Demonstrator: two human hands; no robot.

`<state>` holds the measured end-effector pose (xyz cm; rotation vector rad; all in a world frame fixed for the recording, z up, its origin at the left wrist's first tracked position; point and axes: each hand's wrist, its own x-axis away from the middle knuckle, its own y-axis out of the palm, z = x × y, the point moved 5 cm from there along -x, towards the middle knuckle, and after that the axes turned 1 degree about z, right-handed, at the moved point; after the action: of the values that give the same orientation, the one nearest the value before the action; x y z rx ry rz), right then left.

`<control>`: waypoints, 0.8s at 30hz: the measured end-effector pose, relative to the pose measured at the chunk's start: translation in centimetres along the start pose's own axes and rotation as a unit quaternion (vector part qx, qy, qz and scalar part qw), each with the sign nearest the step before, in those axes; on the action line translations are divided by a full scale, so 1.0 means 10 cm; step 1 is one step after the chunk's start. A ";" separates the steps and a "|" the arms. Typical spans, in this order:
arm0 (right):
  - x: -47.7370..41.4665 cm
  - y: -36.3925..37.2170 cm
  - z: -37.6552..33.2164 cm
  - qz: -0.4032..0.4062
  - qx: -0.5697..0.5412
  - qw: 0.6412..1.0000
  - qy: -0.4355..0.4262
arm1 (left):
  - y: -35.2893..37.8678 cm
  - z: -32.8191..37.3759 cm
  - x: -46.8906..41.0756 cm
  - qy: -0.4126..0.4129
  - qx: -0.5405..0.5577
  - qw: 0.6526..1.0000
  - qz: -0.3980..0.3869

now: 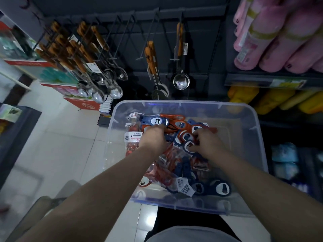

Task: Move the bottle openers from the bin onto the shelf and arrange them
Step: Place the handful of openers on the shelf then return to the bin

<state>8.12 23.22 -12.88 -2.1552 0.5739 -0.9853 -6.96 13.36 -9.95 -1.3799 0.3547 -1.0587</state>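
The bottle openers (181, 135) lie in a messy pile inside one clear plastic bin (258, 135). Some are blue and some are orange, each with a white oval on the head. They are stacked on top of each other, so there are too many to count. White price tags and clear wrappers are mixed in with them.

Both hands are down in the pile. The left hand (153, 137) has its fingers curled around the handle of one blue opener (155, 121), which points to the far side of the bin. The right hand (208, 143) has its fingers bent down onto a bunch of blue openers, with the thumb on one white oval. I cannot tell if it really holds any. The two arms cover the middle of the pile.

The far wall of the bin stands between the hands and a dark rack of wire hooks (132, 32). On the left hooks hang many spoons with wood handles (87, 58). In the middle hangs a small bunch of wood-handled tools (152, 58). Next to them hangs one ladle (181, 82).

On the right, pink rolls (279, 41) lie on a dark shelf (253, 82). Under it lie at least four yellow rolls (274, 100). White floor tiles (66, 137) show to the left of the bin.
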 end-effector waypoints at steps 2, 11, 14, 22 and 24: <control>0.04 0.06 -0.01 -0.002 0.002 1.000 0.016 | -0.03 -0.04 0.01 0.001 -0.060 0.998 0.008; 0.21 -0.13 0.03 0.104 -0.029 0.994 0.030 | -0.09 -0.16 -0.11 0.029 -0.186 0.982 0.006; 0.28 -0.25 0.05 0.149 -0.069 0.986 0.029 | -0.13 -0.11 -0.17 0.049 -0.170 0.983 0.039; 0.40 -0.15 0.03 0.111 -0.033 0.992 0.056 | -0.09 -0.06 -0.22 0.041 -0.224 0.974 -0.005; 0.43 -0.08 -0.01 0.098 -0.033 0.993 0.054 | -0.06 -0.11 -0.24 0.030 -0.240 0.970 -0.022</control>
<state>10.77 21.05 -10.21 -2.0644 0.8644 -0.9910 -9.31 14.63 -10.54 -1.7922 0.6604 -1.0950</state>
